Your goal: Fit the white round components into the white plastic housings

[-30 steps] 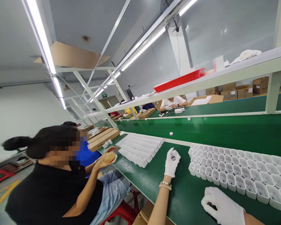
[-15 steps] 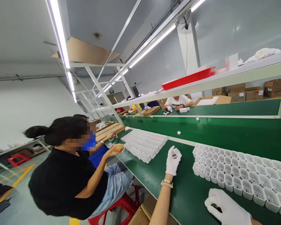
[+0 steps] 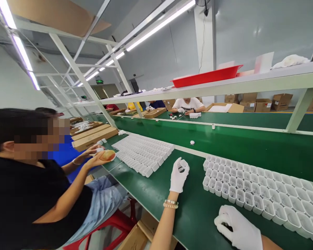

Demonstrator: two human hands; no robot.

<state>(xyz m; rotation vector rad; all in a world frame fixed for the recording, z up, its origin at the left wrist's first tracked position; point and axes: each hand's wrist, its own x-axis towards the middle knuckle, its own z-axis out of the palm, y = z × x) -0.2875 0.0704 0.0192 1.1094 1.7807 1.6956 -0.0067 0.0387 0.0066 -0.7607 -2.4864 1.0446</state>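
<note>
My left hand (image 3: 178,176), in a white glove with a bead bracelet at the wrist, holds a small white plastic cup (image 3: 183,164) above the green table (image 3: 193,211). It hovers just left of a block of white cups (image 3: 253,191) set in rows. At the bottom right, my right hand (image 3: 237,229), also gloved, rests on the table. Its fingers curl over something small and dark that I cannot make out.
A second block of white cups (image 3: 142,152) stands further left. A seated person in black (image 3: 28,201) holds a round tan object (image 3: 108,155). Cardboard boxes (image 3: 94,133) lie beyond. A green conveyor belt (image 3: 250,146) runs behind, with a shelf and red tray (image 3: 206,75) above.
The view has swung left and down, so the person in black looms larger. My left hand still holds the cup, and my right hand stays put on the table.
</note>
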